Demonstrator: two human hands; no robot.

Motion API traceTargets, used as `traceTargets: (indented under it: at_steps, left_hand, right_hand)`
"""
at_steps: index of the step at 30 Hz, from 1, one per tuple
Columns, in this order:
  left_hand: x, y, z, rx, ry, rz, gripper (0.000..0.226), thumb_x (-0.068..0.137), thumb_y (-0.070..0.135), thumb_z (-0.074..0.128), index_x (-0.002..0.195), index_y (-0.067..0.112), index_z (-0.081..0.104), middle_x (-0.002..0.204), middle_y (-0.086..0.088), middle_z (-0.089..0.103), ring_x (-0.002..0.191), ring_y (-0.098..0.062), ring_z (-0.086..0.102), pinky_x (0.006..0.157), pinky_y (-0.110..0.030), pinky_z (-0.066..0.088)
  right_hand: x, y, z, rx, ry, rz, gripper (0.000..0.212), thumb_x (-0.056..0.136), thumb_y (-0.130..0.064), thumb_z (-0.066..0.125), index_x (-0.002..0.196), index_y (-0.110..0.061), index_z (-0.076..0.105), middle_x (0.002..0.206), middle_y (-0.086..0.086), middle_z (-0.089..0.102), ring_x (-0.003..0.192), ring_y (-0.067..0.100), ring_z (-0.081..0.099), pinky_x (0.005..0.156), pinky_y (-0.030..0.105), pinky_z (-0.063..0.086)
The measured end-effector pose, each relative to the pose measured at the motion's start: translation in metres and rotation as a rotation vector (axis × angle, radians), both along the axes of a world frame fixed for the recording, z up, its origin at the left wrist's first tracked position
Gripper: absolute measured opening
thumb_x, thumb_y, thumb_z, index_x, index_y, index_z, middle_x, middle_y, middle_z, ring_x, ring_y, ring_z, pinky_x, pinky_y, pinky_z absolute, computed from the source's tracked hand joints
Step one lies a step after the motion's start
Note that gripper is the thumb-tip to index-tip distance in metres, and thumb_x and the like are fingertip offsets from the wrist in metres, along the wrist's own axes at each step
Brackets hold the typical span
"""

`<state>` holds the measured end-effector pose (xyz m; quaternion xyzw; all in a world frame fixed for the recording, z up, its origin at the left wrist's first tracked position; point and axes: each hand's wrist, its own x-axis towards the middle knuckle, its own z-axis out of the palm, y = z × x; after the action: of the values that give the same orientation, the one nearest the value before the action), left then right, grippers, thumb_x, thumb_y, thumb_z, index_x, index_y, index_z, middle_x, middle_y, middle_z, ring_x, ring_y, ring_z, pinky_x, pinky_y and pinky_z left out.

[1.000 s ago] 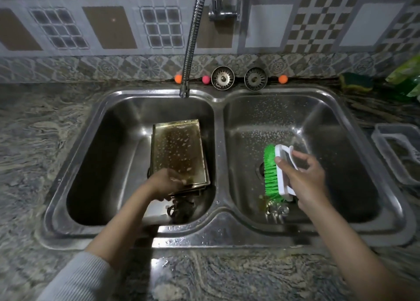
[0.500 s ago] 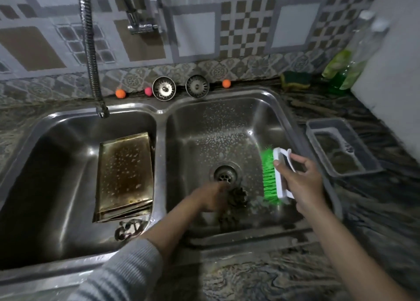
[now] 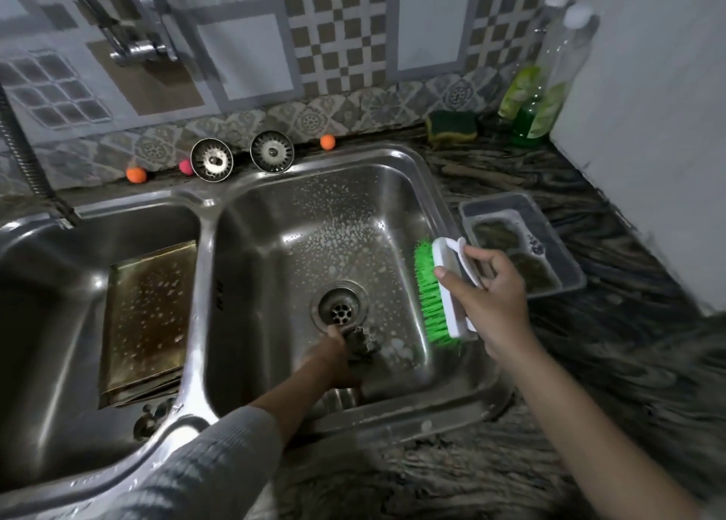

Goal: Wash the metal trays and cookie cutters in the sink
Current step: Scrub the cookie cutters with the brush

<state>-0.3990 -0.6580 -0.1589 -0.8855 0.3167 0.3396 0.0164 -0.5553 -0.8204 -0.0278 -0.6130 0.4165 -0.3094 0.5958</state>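
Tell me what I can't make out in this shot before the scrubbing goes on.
Head view only:
- Cookie cutter: dark and blurred under the left hand; shape and grip unclear.
- Cutters in the left basin: in shadow, count unclear.
- Trays: stacked, number unclear.
- Faucet hose: cut off by the left edge.
- Right hand grips the brush.

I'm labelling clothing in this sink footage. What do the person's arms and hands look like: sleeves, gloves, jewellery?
The left arm wears a grey ribbed knit sleeve pushed up to about mid-forearm. The right forearm is bare, with no sleeve in view. Both the left hand and the right hand are ungloved, and no rings, watch or bracelets show.
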Motion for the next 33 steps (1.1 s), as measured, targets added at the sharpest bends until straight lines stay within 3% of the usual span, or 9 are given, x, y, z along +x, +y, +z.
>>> traceTargets:
  at_steps: [4, 6, 10, 13, 16, 20, 24, 28, 33]
  left_hand:
    - [0.007, 0.001, 0.011, -0.040, 0.011, 0.040, 0.095, 0.067, 0.052, 0.071, 0.139, 0.011, 0.025, 0.125, -0.011, 0.058, 0.105, -0.028, 0.062, 0.080, -0.032, 0.049]
    - [0.011, 0.002, 0.025, -0.142, 0.083, 0.168, 0.085, 0.068, 0.044, 0.072, 0.137, 0.017, 0.032, 0.120, -0.012, 0.060, 0.102, -0.028, 0.062, 0.082, -0.032, 0.051]
    - [0.015, 0.002, 0.059, -0.371, 0.199, 0.411, 0.048, 0.077, 0.042, 0.068, 0.118, 0.025, 0.050, 0.106, -0.007, 0.066, 0.095, -0.025, 0.066, 0.064, -0.028, 0.050]
    - [0.009, -0.002, 0.081, -0.632, 0.406, 0.670, 0.014, 0.084, 0.030, 0.066, 0.096, 0.027, 0.060, 0.102, -0.004, 0.065, 0.086, -0.021, 0.065, 0.067, -0.035, 0.056]
    - [0.001, -0.006, 0.096, -0.844, 0.623, 0.841, 0.018, 0.088, 0.025, 0.065, 0.106, 0.026, 0.063, 0.108, -0.007, 0.067, 0.087, -0.024, 0.068, 0.065, -0.036, 0.056]
    - [-0.011, -0.009, 0.104, -0.969, 0.721, 0.852, 0.028, 0.087, 0.026, 0.064, 0.115, 0.033, 0.060, 0.112, -0.002, 0.064, 0.088, -0.031, 0.071, 0.065, -0.037, 0.057]
    - [-0.018, -0.012, 0.105, -1.094, 0.824, 0.905, 0.031, 0.090, 0.009, 0.058, 0.119, 0.021, 0.058, 0.099, -0.006, 0.064, 0.085, -0.028, 0.065, 0.072, -0.041, 0.056]
    - [-0.020, -0.012, 0.105, -1.217, 0.893, 0.967, 0.027, 0.094, 0.010, 0.052, 0.121, 0.010, 0.054, 0.094, -0.010, 0.058, 0.087, -0.026, 0.059, 0.065, -0.036, 0.057]
    - [-0.026, -0.017, 0.108, -1.307, 0.927, 0.926, 0.023, 0.092, 0.007, 0.050, 0.111, 0.013, 0.060, 0.103, -0.006, 0.064, 0.080, -0.017, 0.069, 0.077, -0.038, 0.052]
  right_hand:
    - [-0.016, -0.027, 0.017, -0.056, 0.013, 0.024, 0.049, 0.069, -0.023, 0.084, 0.111, -0.025, 0.058, 0.109, 0.006, 0.067, 0.092, 0.020, 0.069, 0.074, 0.037, 0.058]
    - [-0.024, -0.049, 0.029, -0.122, 0.037, -0.007, 0.050, 0.068, -0.025, 0.085, 0.110, -0.025, 0.059, 0.111, 0.006, 0.066, 0.094, 0.021, 0.068, 0.074, 0.036, 0.058]
    - [-0.031, -0.092, 0.047, -0.235, 0.171, 0.009, 0.044, 0.071, -0.028, 0.083, 0.108, -0.025, 0.059, 0.103, 0.005, 0.065, 0.087, 0.018, 0.065, 0.066, 0.026, 0.050]
    - [-0.024, -0.108, 0.042, -0.362, 0.366, 0.113, 0.042, 0.073, -0.030, 0.082, 0.106, -0.021, 0.058, 0.105, 0.003, 0.059, 0.090, 0.023, 0.059, 0.066, 0.029, 0.043]
    - [-0.016, -0.111, 0.028, -0.455, 0.511, 0.189, 0.047, 0.074, -0.034, 0.080, 0.112, -0.020, 0.056, 0.113, 0.005, 0.058, 0.094, 0.024, 0.054, 0.070, 0.033, 0.042]
    - [-0.011, -0.111, 0.015, -0.497, 0.613, 0.243, 0.053, 0.077, -0.038, 0.077, 0.121, -0.021, 0.052, 0.123, 0.008, 0.057, 0.105, 0.032, 0.055, 0.076, 0.040, 0.049]
    - [-0.016, -0.108, 0.028, -0.501, 0.512, 0.167, 0.053, 0.077, -0.035, 0.077, 0.122, -0.021, 0.053, 0.117, 0.008, 0.058, 0.095, 0.026, 0.053, 0.072, 0.037, 0.047]
    - [-0.020, -0.095, 0.058, -0.483, 0.297, 0.084, 0.049, 0.076, -0.032, 0.079, 0.117, -0.023, 0.055, 0.112, -0.002, 0.054, 0.096, 0.018, 0.052, 0.070, 0.029, 0.041]
    - [0.000, -0.039, 0.067, -0.180, 0.074, 0.199, 0.048, 0.070, -0.024, 0.082, 0.111, -0.021, 0.058, 0.098, -0.010, 0.061, 0.084, 0.011, 0.065, 0.061, 0.029, 0.056]
